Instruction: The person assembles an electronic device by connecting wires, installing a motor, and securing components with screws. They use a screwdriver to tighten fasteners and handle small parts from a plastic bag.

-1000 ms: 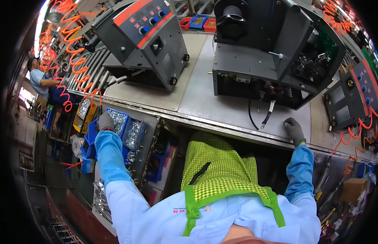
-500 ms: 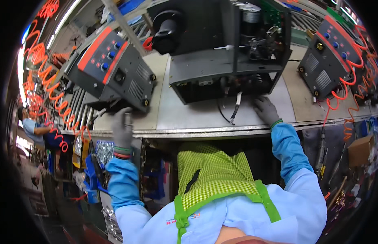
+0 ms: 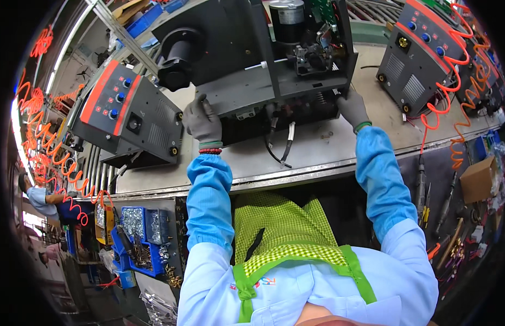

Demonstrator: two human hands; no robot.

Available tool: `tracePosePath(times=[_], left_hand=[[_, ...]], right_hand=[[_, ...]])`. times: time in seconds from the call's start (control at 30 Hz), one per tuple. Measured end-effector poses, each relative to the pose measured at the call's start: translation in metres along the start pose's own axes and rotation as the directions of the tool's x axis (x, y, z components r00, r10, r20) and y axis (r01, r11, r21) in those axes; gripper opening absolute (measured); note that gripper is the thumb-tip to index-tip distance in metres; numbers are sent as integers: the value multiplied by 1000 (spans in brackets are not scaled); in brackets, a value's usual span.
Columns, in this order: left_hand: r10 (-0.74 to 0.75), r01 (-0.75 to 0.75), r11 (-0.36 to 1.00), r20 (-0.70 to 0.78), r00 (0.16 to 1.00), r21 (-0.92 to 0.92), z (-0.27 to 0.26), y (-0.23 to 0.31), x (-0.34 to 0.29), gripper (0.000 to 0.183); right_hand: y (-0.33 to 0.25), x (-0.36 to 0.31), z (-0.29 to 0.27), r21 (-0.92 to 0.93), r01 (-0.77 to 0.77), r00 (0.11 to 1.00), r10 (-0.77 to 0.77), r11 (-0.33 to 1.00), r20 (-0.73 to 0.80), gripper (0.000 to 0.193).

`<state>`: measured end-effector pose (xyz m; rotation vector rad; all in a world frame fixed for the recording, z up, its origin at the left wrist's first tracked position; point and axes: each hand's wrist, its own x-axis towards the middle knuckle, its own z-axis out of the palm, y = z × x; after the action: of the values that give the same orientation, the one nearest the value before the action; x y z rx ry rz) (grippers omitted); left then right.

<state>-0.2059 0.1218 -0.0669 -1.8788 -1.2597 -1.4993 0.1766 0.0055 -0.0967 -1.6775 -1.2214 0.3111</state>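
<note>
A dark grey welding machine (image 3: 236, 89) with its side uncovered stands in front of me on the metal-topped bench. A black spool holder (image 3: 179, 57) juts out at its left, and a wire-feed unit (image 3: 312, 57) sits inside at the right. My left hand (image 3: 203, 120), in a grey glove, grips the housing's near left corner, its fingertips partly hidden. At the near right corner my right hand (image 3: 353, 110), also gloved, has its fingers closed round the edge. Between the hands a black cable (image 3: 289, 141) with a white sleeve hangs out onto the bench.
Closed welding machines flank it, one at the left (image 3: 130, 111) and one at the right (image 3: 415, 54). Orange coiled air hoses (image 3: 453, 81) hang on both sides. Blue bins (image 3: 141, 255) of small metal parts stand lower left. Screwdrivers (image 3: 421, 185) hang at right. Another person (image 3: 43, 201) is far left.
My left hand has moved right from beside the left machine to the middle machine's left corner. My right hand has risen from the bench top to its right corner. The view has tilted.
</note>
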Motion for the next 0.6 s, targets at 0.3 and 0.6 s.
tracePosePath(times=[0.3,0.6], left_hand=[[43,-40,997,40,998,-63,16,-27,10,16],[89,-68,843,13,996,-534,-52,114,-13,15]], right_hand=[[-2,-14,10,-169,-10,999,2,985,-49,35],[7,-53,-2,-53,47,993,-52,998,-110,38]])
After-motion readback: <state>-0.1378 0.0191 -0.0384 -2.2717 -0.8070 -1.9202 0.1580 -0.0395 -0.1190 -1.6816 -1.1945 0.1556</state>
